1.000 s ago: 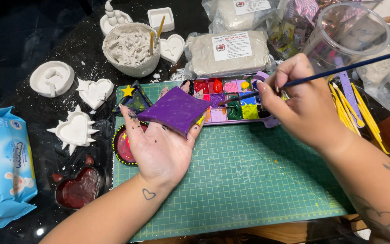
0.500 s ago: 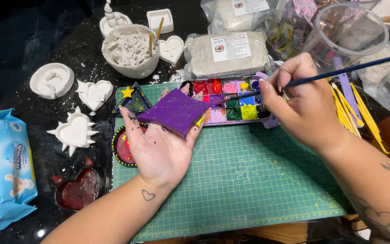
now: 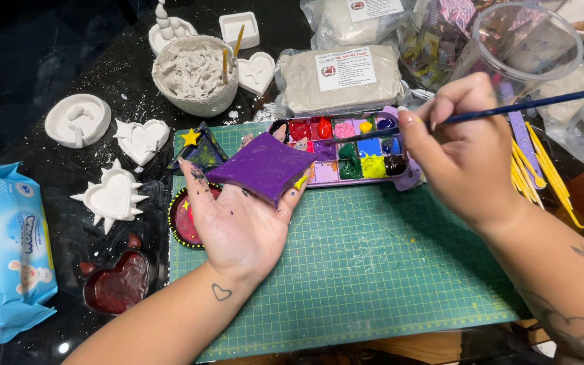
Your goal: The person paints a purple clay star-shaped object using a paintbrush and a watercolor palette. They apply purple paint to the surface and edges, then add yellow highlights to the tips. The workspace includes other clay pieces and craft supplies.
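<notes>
Left hand point(image 3: 238, 223) lies open, flat, still balancing the purple square piece point(image 3: 265, 165), right hand point(image 3: 464, 152) grip clenched on brush point(image 3: 508, 108), tip now down in paint palette point(image 3: 346, 149), reloading colour.

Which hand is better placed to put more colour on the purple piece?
The right hand. It grips the paintbrush, whose tip sits over the paint palette beside the purple piece. The left hand lies palm up under that piece, supporting it, so it is not free to paint.

light: bright, overhead | glare: glossy black table point(image 3: 49, 74) | shadows: soft | focus: sharp, corners slightly dim
</notes>
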